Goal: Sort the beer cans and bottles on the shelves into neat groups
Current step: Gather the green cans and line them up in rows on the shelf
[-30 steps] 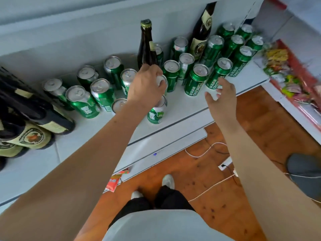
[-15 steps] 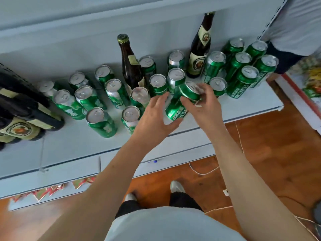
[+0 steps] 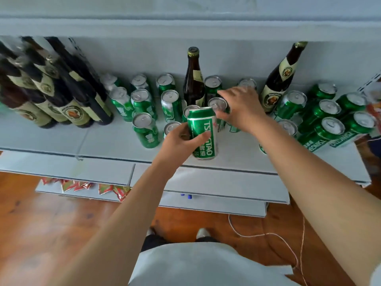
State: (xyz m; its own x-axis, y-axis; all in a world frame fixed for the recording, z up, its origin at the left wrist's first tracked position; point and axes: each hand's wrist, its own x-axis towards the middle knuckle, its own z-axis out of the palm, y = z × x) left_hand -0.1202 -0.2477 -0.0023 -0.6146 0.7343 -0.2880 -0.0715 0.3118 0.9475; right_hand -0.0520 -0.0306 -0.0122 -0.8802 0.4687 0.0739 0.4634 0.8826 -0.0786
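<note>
My left hand (image 3: 181, 141) grips a green Tsingtao can (image 3: 204, 135), held upright just above the front of the white shelf (image 3: 103, 141). My right hand (image 3: 241, 108) reaches over the middle cans, its blurred fingers and thumb spread on either side of another green can's top (image 3: 216, 103). Loose green cans (image 3: 142, 104) stand to the left of my hands. A tidier block of cans (image 3: 329, 124) fills the right end. One brown bottle (image 3: 193, 79) stands among the middle cans, and another bottle (image 3: 282, 79) leans at the back right.
Several dark bottles (image 3: 68, 108) are grouped at the shelf's left end. The shelf's front strip is bare on the left. Below lie a lower white ledge (image 3: 206, 182) with red snack packets (image 3: 115, 190), a wooden floor and a white cable (image 3: 268, 234).
The can went from my right hand into my left, which now holds it upright. My right hand moved back over the middle cans. The view shifted left.
</note>
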